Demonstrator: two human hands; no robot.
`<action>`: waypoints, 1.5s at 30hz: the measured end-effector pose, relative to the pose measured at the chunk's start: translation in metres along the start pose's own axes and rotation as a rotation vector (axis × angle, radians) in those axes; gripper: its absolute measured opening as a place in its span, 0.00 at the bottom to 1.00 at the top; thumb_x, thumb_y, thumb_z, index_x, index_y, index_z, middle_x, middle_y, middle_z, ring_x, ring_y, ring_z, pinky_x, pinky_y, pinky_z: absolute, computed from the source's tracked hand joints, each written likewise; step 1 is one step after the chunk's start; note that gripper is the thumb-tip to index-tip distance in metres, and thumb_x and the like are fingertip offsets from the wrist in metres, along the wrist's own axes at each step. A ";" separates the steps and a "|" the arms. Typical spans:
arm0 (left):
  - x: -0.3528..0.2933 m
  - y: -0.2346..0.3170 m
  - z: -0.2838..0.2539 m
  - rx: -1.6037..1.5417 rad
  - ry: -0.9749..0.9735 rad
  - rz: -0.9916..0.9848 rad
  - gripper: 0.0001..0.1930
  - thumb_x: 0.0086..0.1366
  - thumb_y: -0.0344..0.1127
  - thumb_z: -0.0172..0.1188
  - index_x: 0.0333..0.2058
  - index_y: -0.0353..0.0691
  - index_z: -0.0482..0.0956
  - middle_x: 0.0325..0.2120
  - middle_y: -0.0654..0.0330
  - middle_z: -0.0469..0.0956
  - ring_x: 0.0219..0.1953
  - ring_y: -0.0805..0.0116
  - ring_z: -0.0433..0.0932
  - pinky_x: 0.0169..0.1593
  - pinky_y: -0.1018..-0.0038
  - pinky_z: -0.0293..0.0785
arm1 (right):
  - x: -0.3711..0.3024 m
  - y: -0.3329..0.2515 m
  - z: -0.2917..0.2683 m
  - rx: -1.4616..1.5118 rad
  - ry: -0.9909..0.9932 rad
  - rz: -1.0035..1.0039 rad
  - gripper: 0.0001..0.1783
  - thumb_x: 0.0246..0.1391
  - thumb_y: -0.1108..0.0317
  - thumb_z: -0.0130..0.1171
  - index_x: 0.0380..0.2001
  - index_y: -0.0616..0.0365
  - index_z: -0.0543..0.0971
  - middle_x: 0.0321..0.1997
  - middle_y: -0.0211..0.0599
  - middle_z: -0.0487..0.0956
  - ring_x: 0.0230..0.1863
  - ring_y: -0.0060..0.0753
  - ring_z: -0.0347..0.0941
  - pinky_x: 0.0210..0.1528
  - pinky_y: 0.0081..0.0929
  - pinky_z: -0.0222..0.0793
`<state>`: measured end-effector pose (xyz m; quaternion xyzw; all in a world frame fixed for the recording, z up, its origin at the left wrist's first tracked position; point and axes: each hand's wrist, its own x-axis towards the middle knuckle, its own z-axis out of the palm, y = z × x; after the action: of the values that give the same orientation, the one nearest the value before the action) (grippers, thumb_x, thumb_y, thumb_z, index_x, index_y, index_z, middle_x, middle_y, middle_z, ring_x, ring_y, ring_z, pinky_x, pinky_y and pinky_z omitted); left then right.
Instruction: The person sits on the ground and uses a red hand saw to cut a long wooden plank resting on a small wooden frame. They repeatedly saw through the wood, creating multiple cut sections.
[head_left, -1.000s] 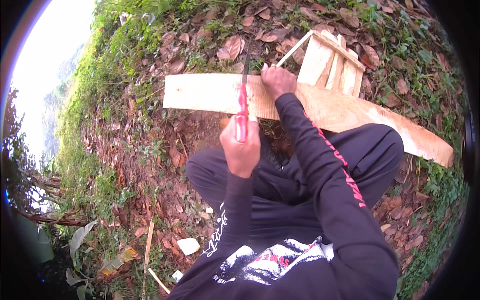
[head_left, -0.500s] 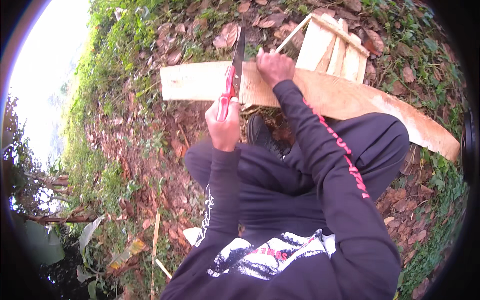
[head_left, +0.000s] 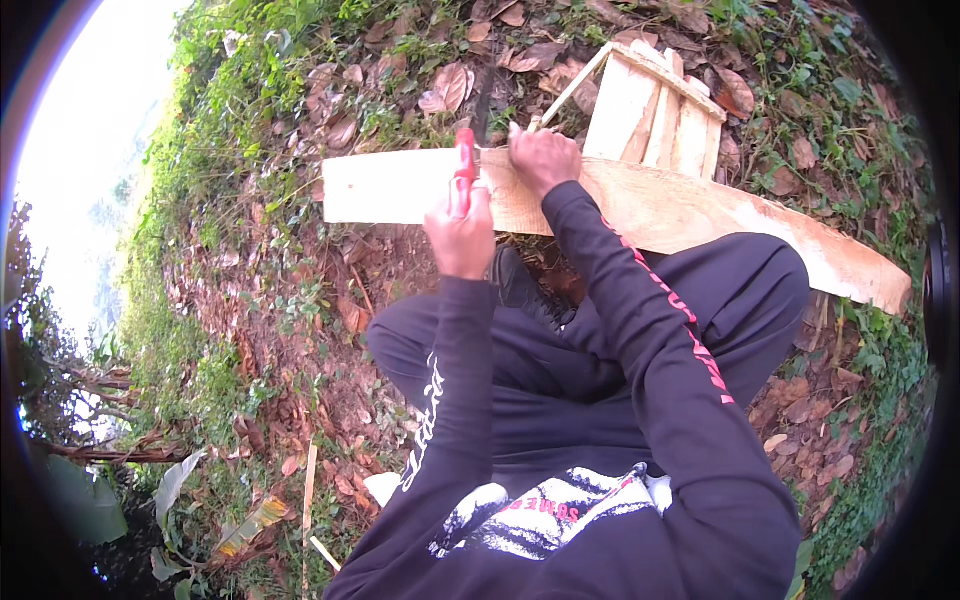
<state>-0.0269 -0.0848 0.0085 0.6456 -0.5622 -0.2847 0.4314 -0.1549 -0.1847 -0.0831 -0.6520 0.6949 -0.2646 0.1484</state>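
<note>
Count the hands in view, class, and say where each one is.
2. The left hand grips the red saw handle; the right hand is on the pale board, to the right of that handle. No other hands show.

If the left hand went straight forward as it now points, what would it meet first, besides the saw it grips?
Probably the pale board, though the left hand may pass above it: depth is unclear.
</note>
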 end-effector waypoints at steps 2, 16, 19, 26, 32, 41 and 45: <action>-0.007 -0.012 -0.011 -0.089 0.013 -0.045 0.07 0.64 0.29 0.57 0.29 0.32 0.78 0.15 0.63 0.72 0.18 0.75 0.69 0.24 0.71 0.64 | 0.007 -0.001 0.001 -0.016 0.073 0.017 0.35 0.68 0.51 0.39 0.11 0.52 0.79 0.11 0.39 0.76 0.14 0.40 0.76 0.21 0.39 0.73; 0.011 0.000 0.004 -0.024 -0.042 0.034 0.07 0.62 0.29 0.59 0.27 0.32 0.78 0.15 0.62 0.73 0.18 0.76 0.69 0.24 0.73 0.64 | 0.009 0.016 0.009 -0.038 0.142 0.009 0.34 0.67 0.50 0.39 0.13 0.57 0.81 0.13 0.45 0.77 0.17 0.44 0.77 0.25 0.41 0.73; 0.029 0.016 -0.021 -0.114 -0.146 -0.123 0.08 0.63 0.30 0.60 0.27 0.31 0.78 0.16 0.67 0.73 0.19 0.80 0.68 0.23 0.76 0.63 | 0.004 0.015 0.002 0.007 -0.031 0.096 0.35 0.66 0.51 0.39 0.12 0.56 0.81 0.14 0.45 0.78 0.16 0.44 0.77 0.24 0.40 0.72; 0.064 0.045 -0.038 -0.231 -0.442 -0.219 0.12 0.69 0.39 0.57 0.27 0.41 0.74 0.15 0.72 0.68 0.15 0.84 0.65 0.18 0.81 0.61 | 0.003 0.010 0.001 -0.134 0.244 -0.013 0.34 0.67 0.51 0.41 0.10 0.54 0.79 0.16 0.45 0.79 0.17 0.47 0.78 0.24 0.43 0.73; 0.102 0.082 -0.031 -0.053 -0.457 -0.075 0.18 0.63 0.42 0.61 0.22 0.31 0.79 0.14 0.60 0.76 0.14 0.75 0.75 0.21 0.75 0.72 | 0.013 0.015 -0.018 -0.195 0.452 -0.117 0.33 0.67 0.50 0.44 0.10 0.53 0.78 0.13 0.42 0.77 0.14 0.44 0.74 0.20 0.42 0.68; 0.148 0.141 -0.037 0.115 -0.484 -0.052 0.21 0.64 0.39 0.55 0.20 0.25 0.78 0.13 0.53 0.78 0.12 0.68 0.77 0.18 0.70 0.75 | 0.024 -0.001 -0.038 -0.244 0.510 -0.155 0.31 0.67 0.49 0.47 0.12 0.51 0.78 0.15 0.41 0.76 0.16 0.47 0.74 0.22 0.42 0.68; 0.159 0.135 -0.041 0.136 -0.497 -0.016 0.19 0.61 0.41 0.57 0.23 0.26 0.80 0.17 0.48 0.80 0.19 0.58 0.81 0.29 0.66 0.81 | 0.009 -0.010 -0.045 -0.241 0.455 -0.125 0.30 0.67 0.50 0.47 0.12 0.51 0.77 0.15 0.40 0.77 0.16 0.46 0.73 0.23 0.41 0.68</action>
<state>-0.0239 -0.2288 0.1653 0.5877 -0.6637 -0.3996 0.2334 -0.1728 -0.1856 -0.0393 -0.6304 0.6951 -0.3284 -0.1072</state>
